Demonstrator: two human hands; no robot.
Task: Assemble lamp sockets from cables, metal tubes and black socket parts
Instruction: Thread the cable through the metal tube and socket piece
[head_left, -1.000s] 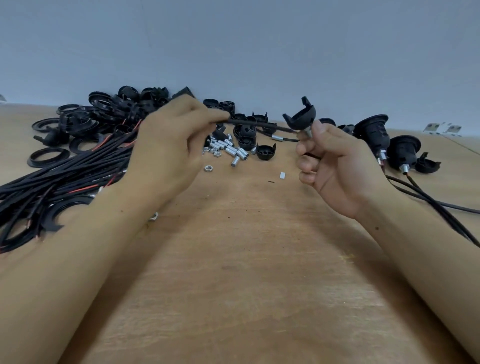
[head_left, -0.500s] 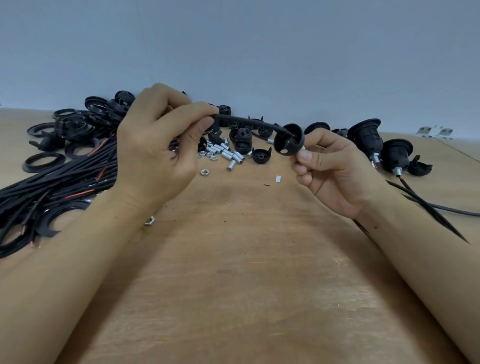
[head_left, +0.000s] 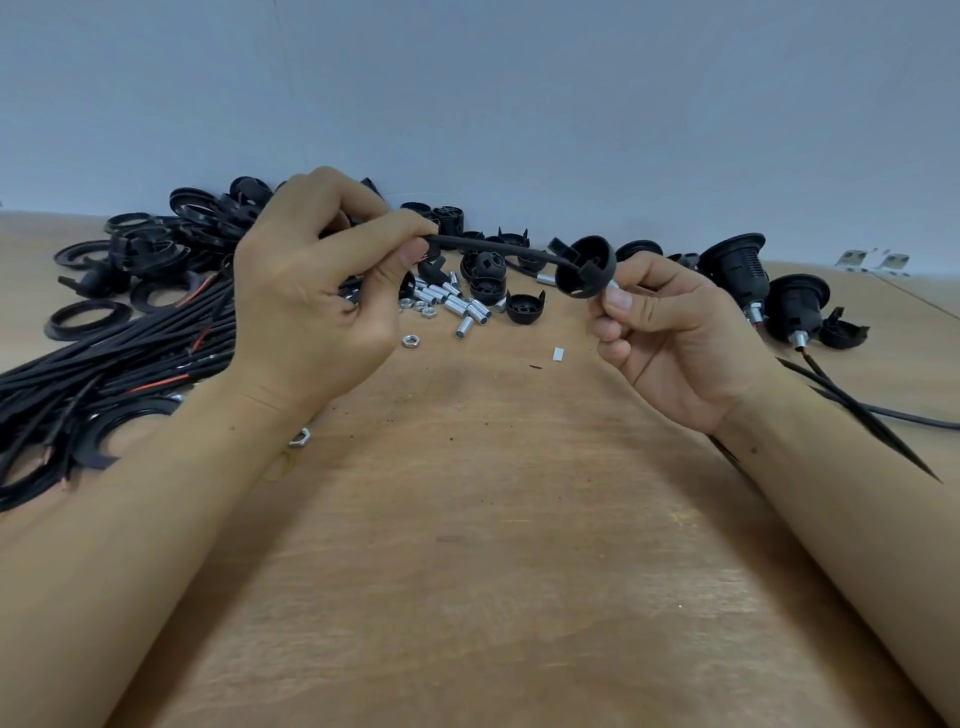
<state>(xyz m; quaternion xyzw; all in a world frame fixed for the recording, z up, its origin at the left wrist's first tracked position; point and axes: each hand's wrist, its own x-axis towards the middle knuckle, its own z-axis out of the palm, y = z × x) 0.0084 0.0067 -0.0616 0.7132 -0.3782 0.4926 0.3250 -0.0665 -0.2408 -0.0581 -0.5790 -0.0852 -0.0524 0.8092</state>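
Above the brown wooden desk (head_left: 493, 545), the left hand (head_left: 311, 312) pinches a thin black cable (head_left: 488, 247) between thumb and forefinger, the other fingers curled in. The cable runs rightward into the open bowl of a black plastic dome-shaped socket cap (head_left: 586, 266), which the right hand (head_left: 675, 338) grips from behind with thumb and curled fingers; a bit of silver metal shows at the cap's back, against the fingertips.

On the desk behind the hands lies a scatter of short silver metal tubes (head_left: 462, 309) with a few silver hex nuts (head_left: 411, 341) beside them, and loose black socket caps (head_left: 524, 307) next to those. To the left sits a bundle of black cables with red cores (head_left: 119, 374), overlapped by black plastic rings (head_left: 88, 321). To the right stand 2 assembled black sockets (head_left: 763, 291) with cables trailing away. A small white chip (head_left: 558, 354) lies near the desk's middle.
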